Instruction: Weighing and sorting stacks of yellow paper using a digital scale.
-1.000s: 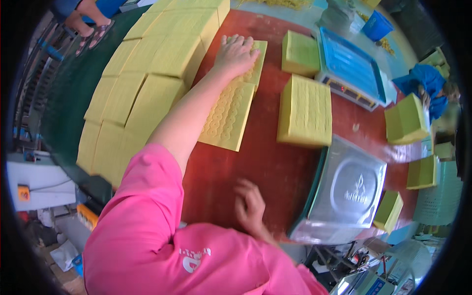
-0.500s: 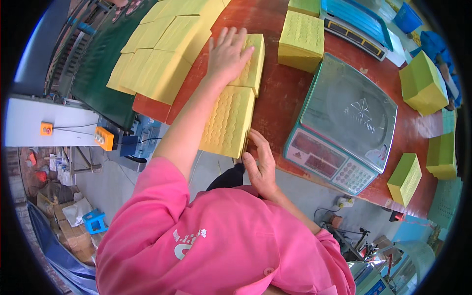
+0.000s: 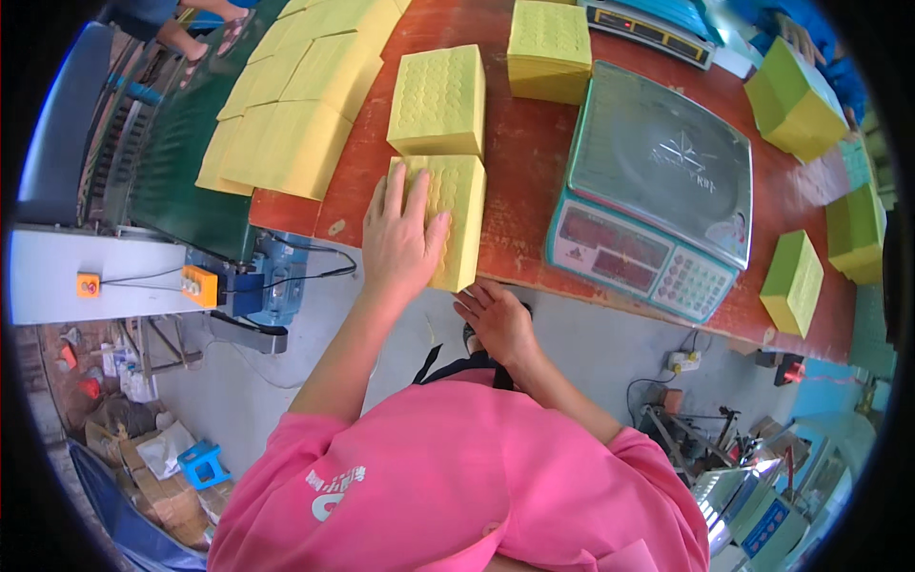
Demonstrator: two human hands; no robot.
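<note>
A block-shaped stack of yellow embossed paper (image 3: 460,224) lies at the red table's near edge, its near end at the border. My left hand (image 3: 398,234) rests over its left side and top, fingers stretched and apart. At the stack's near right corner is my right hand (image 3: 502,324), fingers loosely apart, fingertips by the bottom edge; whether they touch it is hard to tell. Behind, almost end to end with the near stack, stands a second yellow paper stack (image 3: 437,100). Neither hand touches that one.
A teal-rimmed weighing scale (image 3: 658,162) sits to the right, another scale (image 3: 648,36) behind. More yellow stacks (image 3: 286,143) line the left beside a green conveyor belt (image 3: 176,157). A third paper stack (image 3: 550,52) stands far centre. A co-worker's hand (image 3: 801,40) shows at far right.
My left hand has come back from the far stack onto the near one. My right hand has shifted from the near stack's right side to its near corner. The view has shifted.
</note>
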